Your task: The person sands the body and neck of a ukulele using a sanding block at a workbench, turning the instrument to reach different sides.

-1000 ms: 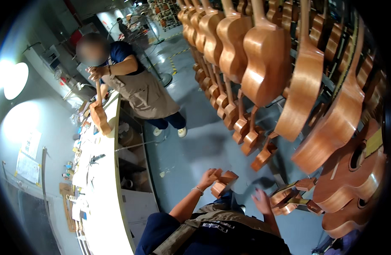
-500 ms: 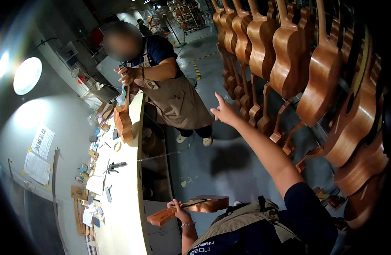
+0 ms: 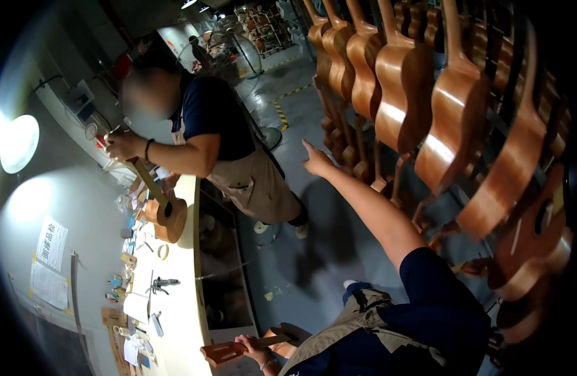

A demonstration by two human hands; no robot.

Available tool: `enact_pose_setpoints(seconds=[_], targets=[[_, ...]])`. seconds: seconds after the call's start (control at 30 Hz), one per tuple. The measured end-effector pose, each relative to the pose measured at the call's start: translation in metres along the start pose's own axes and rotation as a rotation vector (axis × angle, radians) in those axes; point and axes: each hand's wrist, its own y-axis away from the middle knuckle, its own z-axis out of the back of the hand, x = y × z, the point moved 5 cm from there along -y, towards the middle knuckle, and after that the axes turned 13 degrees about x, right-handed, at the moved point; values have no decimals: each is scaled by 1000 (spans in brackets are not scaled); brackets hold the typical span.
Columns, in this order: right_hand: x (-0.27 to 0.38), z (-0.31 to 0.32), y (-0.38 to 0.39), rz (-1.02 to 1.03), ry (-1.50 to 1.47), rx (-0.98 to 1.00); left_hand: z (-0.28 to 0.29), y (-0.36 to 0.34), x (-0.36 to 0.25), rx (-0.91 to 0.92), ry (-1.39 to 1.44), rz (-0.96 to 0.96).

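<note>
At the lower edge, my left hand [image 3: 254,348] is wrapped round the neck of a ukulele [image 3: 220,353], its wide headstock toward the bench. The ukulele's body is partly hidden behind my apron. My right hand [image 3: 316,161] reaches out over the floor toward the hanging instruments, holding nothing. One finger of it is stretched out and the others look loosely bent. Across from me, a person in a brown apron [image 3: 247,188] holds a second ukulele [image 3: 167,220] by the upper neck, its lower end at the bench and its sound hole showing.
On my left runs a long pale workbench [image 3: 182,313] with a black clamp [image 3: 163,285], a tape roll [image 3: 163,251] and small tools. Rows of wooden guitar-like instruments [image 3: 398,94] hang along the right. A large fan [image 3: 238,56] stands farther back.
The other person has leaned toward the bench and turned their ukulele so its front shows. My view has shifted; my left hand and its ukulele sit lower in the picture. My right hand stays stretched out.
</note>
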Motion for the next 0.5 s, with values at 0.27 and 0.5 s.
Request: enact_pose_setpoints(seconds=[0.27,0.5], targets=[[-10,40,-121,84,11,-104,-100,-44,-8,133,-254,96],[-11,51,-191,32,-43,-37,-158,-59,-18,195,-218,83]])
